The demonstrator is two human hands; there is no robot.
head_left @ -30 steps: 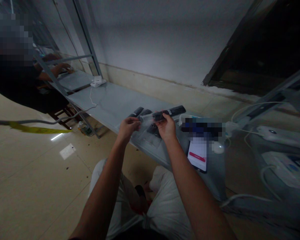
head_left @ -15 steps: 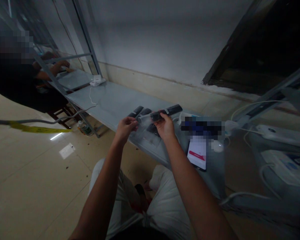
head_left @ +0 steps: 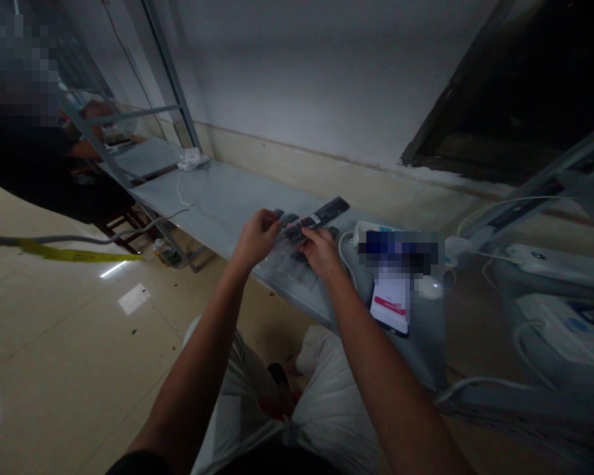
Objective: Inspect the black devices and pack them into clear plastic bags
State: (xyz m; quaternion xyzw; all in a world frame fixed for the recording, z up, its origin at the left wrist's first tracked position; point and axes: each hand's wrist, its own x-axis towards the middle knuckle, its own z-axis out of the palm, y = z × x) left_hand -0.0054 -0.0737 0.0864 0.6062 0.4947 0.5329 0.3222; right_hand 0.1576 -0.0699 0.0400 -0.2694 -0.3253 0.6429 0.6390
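Note:
A long, flat black item with a small pale label slants up from the fingers of my right hand, which are closed round its near end. My left hand is pinched shut just to the left, apparently on the edge of a clear plastic bag that shows between the hands. The black item's exact kind is hard to make out in the dim light. More dark items in clear film lie on the grey table under and behind my hands, partly hidden by them.
Right of my hands lie a white power strip, a lit phone and white cables. A white adapter sits farther left. Another person works at the far-left table. A metal frame stands between the tables; a bottle stands on the floor.
My left hand has shifted up and to the right, nearer the black items. The black item in my right hand has tilted more upward and moved slightly left.

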